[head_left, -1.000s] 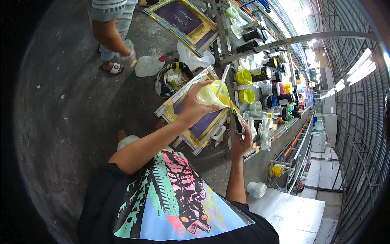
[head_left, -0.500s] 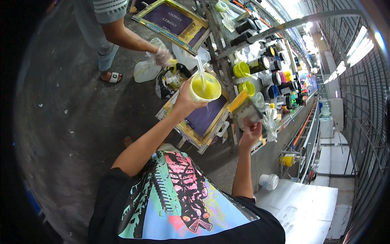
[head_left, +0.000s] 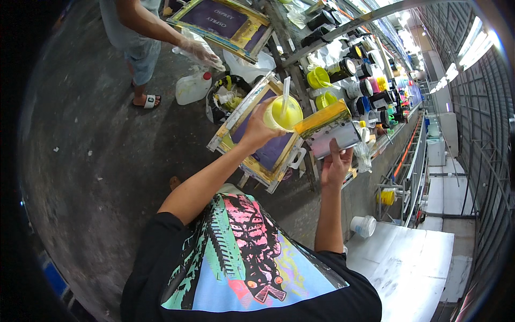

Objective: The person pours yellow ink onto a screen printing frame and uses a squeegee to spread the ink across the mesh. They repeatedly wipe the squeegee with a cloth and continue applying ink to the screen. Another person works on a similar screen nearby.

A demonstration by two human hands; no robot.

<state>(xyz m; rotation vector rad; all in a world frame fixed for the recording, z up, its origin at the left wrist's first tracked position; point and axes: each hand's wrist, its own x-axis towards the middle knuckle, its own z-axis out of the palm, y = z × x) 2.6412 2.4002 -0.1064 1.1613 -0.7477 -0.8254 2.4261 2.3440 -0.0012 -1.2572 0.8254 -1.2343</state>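
Observation:
My left hand (head_left: 258,129) is wrapped round a plastic tub (head_left: 272,121) of yellow-green ink (head_left: 290,117). A pale stirring stick (head_left: 286,91) stands up out of the ink. In my right hand (head_left: 337,166) is a screen-printing squeegee (head_left: 333,134), gripped at its silvery lower part, its upper edge coated in yellow. The squeegee's near corner is close beside the tub; whether they touch I cannot tell. Beneath the tub lies a framed printing screen (head_left: 268,155) with purple mesh.
At upper left another person's gloved hand (head_left: 201,52) reaches over a white jug with a red cap (head_left: 193,88). A black-lined bin (head_left: 217,102) holds stained waste. Another screen (head_left: 214,24) lies beyond. Several ink tubs (head_left: 318,78) crowd the rack; a white bucket (head_left: 363,226) stands at right.
The squeegee has turned and come up beside the tub, its broad side now showing. The tub has shifted slightly right. The other person's hand has lifted away from the bin.

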